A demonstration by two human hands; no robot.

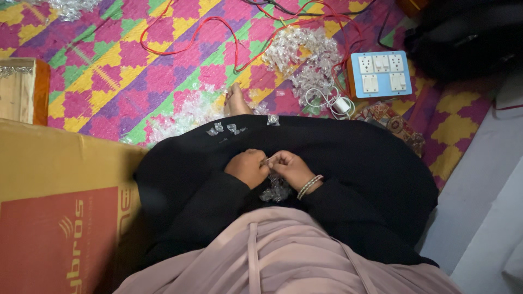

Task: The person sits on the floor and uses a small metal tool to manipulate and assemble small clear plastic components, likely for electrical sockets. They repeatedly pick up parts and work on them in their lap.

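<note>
Two hands meet over black lap (338, 158), head view. Around lap: clear plastic pieces (305, 57) heaped beyond on patterned mat (109, 71), blue socket board (380, 73) beyond-right, cardboard box (60, 218) left. Left hand (248, 167) and right hand (291, 169), fingers pinched narrow, hold thin pale strip (268, 160) between them, long axis slanting up-right. Clear wrapper cluster (275, 190) lies just below hands.
</note>
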